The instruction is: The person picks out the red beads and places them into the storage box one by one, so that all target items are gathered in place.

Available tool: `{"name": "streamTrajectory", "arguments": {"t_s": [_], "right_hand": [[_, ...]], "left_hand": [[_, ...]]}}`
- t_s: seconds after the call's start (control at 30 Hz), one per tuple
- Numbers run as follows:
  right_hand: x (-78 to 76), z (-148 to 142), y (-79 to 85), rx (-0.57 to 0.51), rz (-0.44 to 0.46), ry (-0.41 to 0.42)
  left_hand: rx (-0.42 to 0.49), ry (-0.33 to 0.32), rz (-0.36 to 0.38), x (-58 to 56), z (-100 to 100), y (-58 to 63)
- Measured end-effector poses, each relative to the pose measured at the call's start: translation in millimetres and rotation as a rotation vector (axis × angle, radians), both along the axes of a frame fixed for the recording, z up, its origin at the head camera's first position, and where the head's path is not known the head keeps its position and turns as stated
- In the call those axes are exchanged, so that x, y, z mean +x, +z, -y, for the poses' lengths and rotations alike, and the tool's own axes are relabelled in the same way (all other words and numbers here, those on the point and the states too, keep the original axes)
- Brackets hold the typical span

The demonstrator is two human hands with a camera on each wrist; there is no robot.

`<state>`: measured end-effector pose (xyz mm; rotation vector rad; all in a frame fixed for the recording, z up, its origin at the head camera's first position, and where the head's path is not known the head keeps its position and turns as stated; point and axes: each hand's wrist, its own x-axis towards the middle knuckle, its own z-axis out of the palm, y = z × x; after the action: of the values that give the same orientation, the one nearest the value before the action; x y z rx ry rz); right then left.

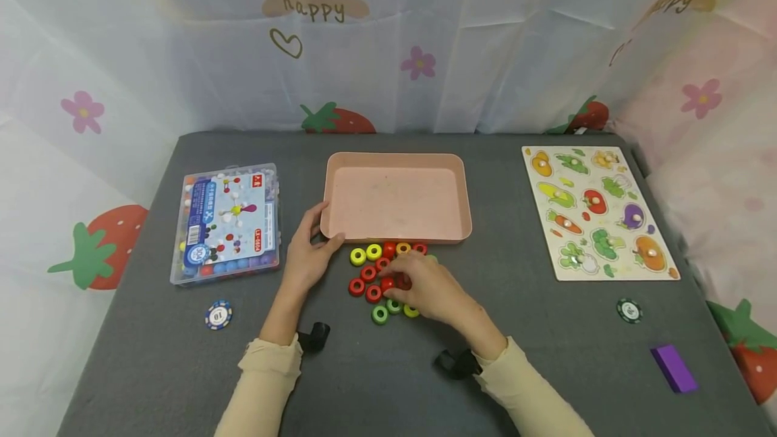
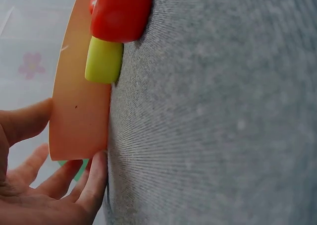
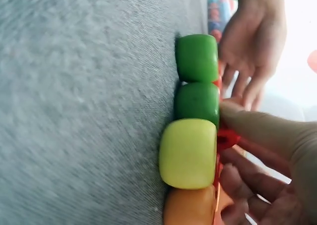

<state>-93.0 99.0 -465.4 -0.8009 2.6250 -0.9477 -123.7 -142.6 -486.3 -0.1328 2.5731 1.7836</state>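
Observation:
A pink tray [image 1: 394,202] lies at the table's middle. My left hand [image 1: 308,255] holds its near left corner, thumb at the near side and fingers along the left edge; the left wrist view shows the thumb at the tray's rim [image 2: 79,121]. Just in front of the tray are several ring-shaped beads: yellow ones [image 1: 357,257], red ones [image 1: 356,286] and green ones [image 1: 380,315]. Over this cluster my right hand [image 1: 427,288] pinches a red bead [image 3: 228,139] between thumb and fingers, partly hidden by the hand. Green beads [image 3: 197,59] stand beside the thumb.
A clear case of coloured balls [image 1: 227,221] lies on the left, a poker chip [image 1: 218,315] before it. On the right are a vegetable puzzle board [image 1: 583,221], another chip [image 1: 629,311] and a purple block [image 1: 675,368]. A printed curtain [image 1: 388,86] hangs behind the table.

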Motion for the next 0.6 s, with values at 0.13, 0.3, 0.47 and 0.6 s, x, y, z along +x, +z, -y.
{"name": "streamTrajectory", "arguments": {"t_s": [0.13,0.3,0.47,0.6], "right_hand": [[-8.0,-2,2.8,-0.15,0.038,-0.013],[-29.2,-5,6.4,-0.34,0.014,-0.104],[-58.9,-2,6.2,-0.448,0.002,-0.245],[-83.8,4,1.2,-0.421,0.006,-0.328]], "left_hand": [[0.007,-0.005,0.016,-1.2,1,0.6],[0.022,0.003,0.03,-0.9,2,3.4],[0.027,0.013,0.042,0.0,1,4.7],[0.035,0.016,0.045,0.0,1,3.7]]}}
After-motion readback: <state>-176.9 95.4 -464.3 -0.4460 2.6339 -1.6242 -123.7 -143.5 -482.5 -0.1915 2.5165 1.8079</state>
